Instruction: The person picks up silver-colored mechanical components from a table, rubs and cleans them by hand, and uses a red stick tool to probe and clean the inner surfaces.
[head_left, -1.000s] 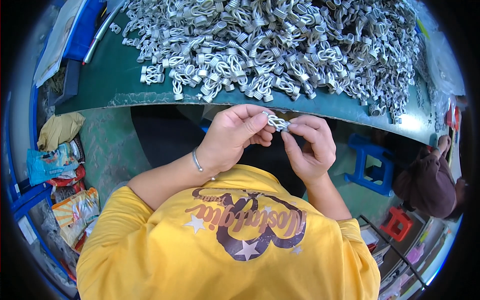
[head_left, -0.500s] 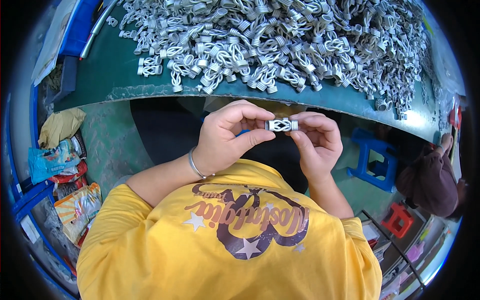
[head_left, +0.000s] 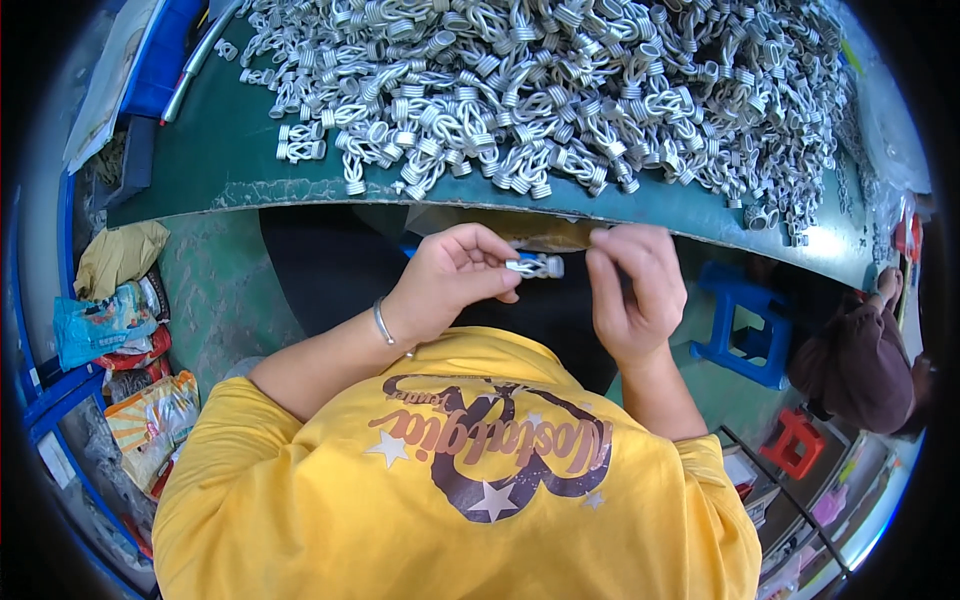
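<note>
Between the thumb and fingertips of my left hand (head_left: 458, 268) is a small silver-grey metal clasp (head_left: 540, 266), with ribbed ends and looped strands in the middle. Its left end sits in the pinch and its right end sticks out free. My right hand (head_left: 642, 290) is just to the right, apart from the clasp, with thumb and forefinger tips drawn close together. The fingers are slightly blurred, and anything between them is too small or hidden to make out. Both hands are in front of the bench's near edge, above my lap.
A large heap of similar clasps (head_left: 560, 90) covers much of the green bench (head_left: 230, 165). A blue stool (head_left: 745, 325) and a red stool (head_left: 795, 443) stand at the right, near another person's dark sleeve (head_left: 860, 350). Bags (head_left: 105, 322) are piled at the left.
My right hand has let go of the clasp's right end and drawn slightly away. My left hand keeps hold of the clasp, which has shifted left and a little nearer to me.
</note>
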